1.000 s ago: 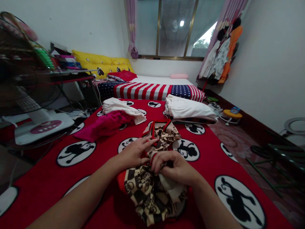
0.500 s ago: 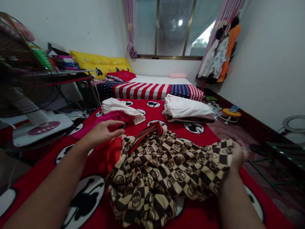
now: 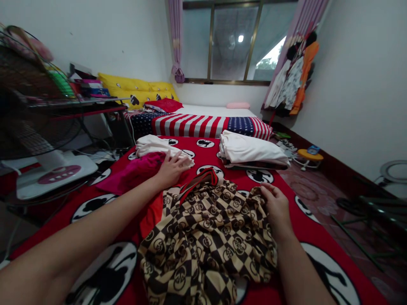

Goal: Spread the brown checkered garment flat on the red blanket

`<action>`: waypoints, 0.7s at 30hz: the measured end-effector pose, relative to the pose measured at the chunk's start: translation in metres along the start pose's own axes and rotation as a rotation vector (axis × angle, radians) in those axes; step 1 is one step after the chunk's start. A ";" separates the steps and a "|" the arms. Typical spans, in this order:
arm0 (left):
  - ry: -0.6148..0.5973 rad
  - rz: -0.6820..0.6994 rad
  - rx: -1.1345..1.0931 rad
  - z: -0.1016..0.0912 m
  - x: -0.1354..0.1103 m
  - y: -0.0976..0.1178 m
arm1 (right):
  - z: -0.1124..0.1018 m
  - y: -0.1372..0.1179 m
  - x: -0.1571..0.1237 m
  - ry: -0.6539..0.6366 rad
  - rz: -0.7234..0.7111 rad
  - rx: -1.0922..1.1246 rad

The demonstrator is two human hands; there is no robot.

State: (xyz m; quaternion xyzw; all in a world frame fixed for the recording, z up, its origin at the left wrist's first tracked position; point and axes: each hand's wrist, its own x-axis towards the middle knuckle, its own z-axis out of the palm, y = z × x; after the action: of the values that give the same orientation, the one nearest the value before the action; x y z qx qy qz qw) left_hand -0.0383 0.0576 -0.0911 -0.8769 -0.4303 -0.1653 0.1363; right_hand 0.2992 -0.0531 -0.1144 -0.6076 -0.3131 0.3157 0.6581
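A: Nearest you, one checkered garment (image 3: 206,241) sprawls across the red blanket (image 3: 206,156), rumpled and unfolded, and your right hand (image 3: 278,207) has its far right edge pinched between thumb and fingers!

B: Your left hand (image 3: 171,170) reaches out beyond it, back upward, fingers loose, grasping nothing that shows. Whether it presses on the cloth beneath, I cannot tell.

A: Count the loose ones: the checkered one before you, one magenta garment (image 3: 133,169) just beside your left hand, one loose white garment (image 3: 152,145) behind that. Three, and none of them neat!

B: Over on the right you've one folded white pile (image 3: 251,148), darker cloth showing underneath, layers too tight to count. I'd call that the done part, and those three loose pieces what's left.

A: Farthest from you, one red pillow (image 3: 163,105) and one pink bolster (image 3: 238,105) on the bed (image 3: 206,111).
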 end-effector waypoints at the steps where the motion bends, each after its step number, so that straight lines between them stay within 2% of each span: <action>1: -0.043 0.054 -0.012 0.005 0.004 -0.008 | 0.002 -0.001 -0.002 -0.016 0.003 0.001; 3: -0.103 0.078 -0.044 0.015 0.012 -0.024 | 0.005 -0.001 -0.005 -0.059 0.021 0.004; 5: -0.102 -0.030 -0.066 0.023 0.017 -0.039 | 0.007 -0.001 -0.006 -0.095 0.032 -0.007; 9: -0.003 -0.316 -0.041 0.029 0.022 -0.071 | 0.007 0.002 -0.005 -0.113 0.024 -0.059; 11: 0.027 -0.396 -0.036 0.028 0.025 -0.081 | 0.007 0.002 -0.004 -0.116 0.024 -0.067; 13: 0.041 -0.429 -0.054 0.026 0.030 -0.081 | 0.007 0.002 -0.004 -0.117 0.023 -0.063; 16: 0.033 -0.383 -0.126 0.024 0.045 -0.055 | 0.008 0.001 -0.005 -0.110 0.026 -0.048; 20: -0.059 -0.204 -0.340 0.025 0.057 0.019 | 0.008 0.000 -0.007 -0.108 0.040 -0.017; 21: -0.102 -0.113 -0.505 0.026 0.056 0.040 | 0.008 -0.002 -0.007 -0.112 0.043 -0.007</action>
State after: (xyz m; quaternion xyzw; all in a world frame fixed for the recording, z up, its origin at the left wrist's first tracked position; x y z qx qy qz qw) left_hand 0.0302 0.0835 -0.0955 -0.8649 -0.4300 -0.2304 -0.1181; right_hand 0.2887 -0.0546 -0.1126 -0.5979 -0.3374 0.3624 0.6304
